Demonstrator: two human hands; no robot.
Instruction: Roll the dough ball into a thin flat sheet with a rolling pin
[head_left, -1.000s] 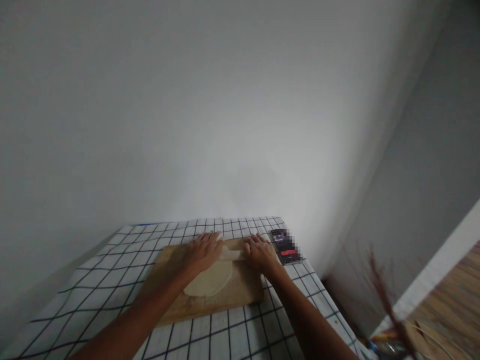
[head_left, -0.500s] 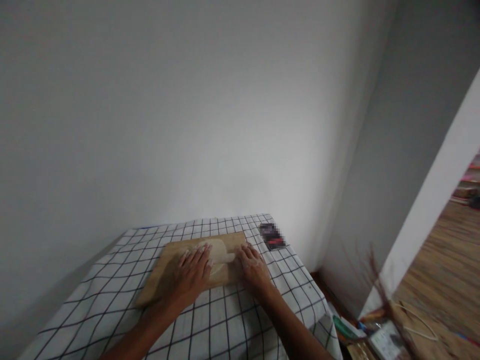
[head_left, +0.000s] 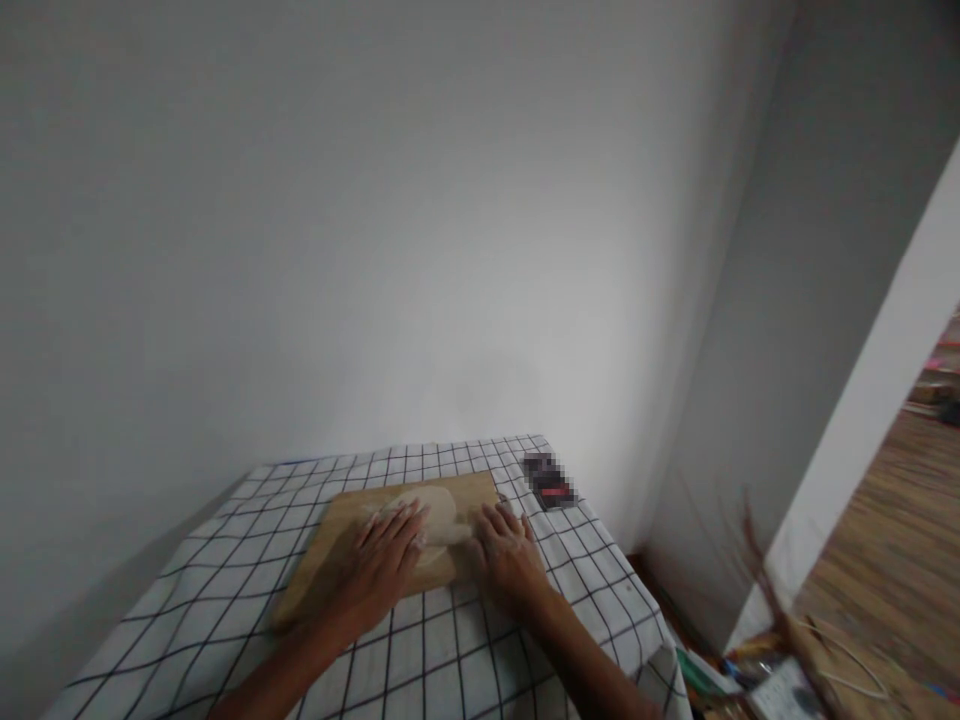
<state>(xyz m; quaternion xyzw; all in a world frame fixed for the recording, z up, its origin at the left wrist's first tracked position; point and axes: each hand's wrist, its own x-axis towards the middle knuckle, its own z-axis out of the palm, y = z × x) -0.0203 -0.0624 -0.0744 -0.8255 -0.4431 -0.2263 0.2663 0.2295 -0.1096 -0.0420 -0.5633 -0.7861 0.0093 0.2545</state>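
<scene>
A flat sheet of pale dough (head_left: 435, 499) lies on a wooden board (head_left: 319, 560). Across the dough's near part runs a light-coloured rolling pin (head_left: 448, 534), mostly covered by my hands. My left hand (head_left: 386, 555) rests over its left part, fingers long and dusted with flour. At the other end, my right hand (head_left: 508, 555) bends over the narrower handle, near the board's right edge. Both palms and the undersides of the fingers are hidden, so how tightly they wrap the pin is hard to see.
A black-and-white checked cloth (head_left: 420, 650) covers the table, which stands against a pale wall (head_left: 420, 250). A dark, blurred-out item (head_left: 550, 481) lies at the back right. Assorted items, including a white box (head_left: 784, 690), sit low beside the table's right side.
Both hands and the rolling pin have come slightly towards me over the dough. My right fingers look straighter. The whole view has shifted a little.
</scene>
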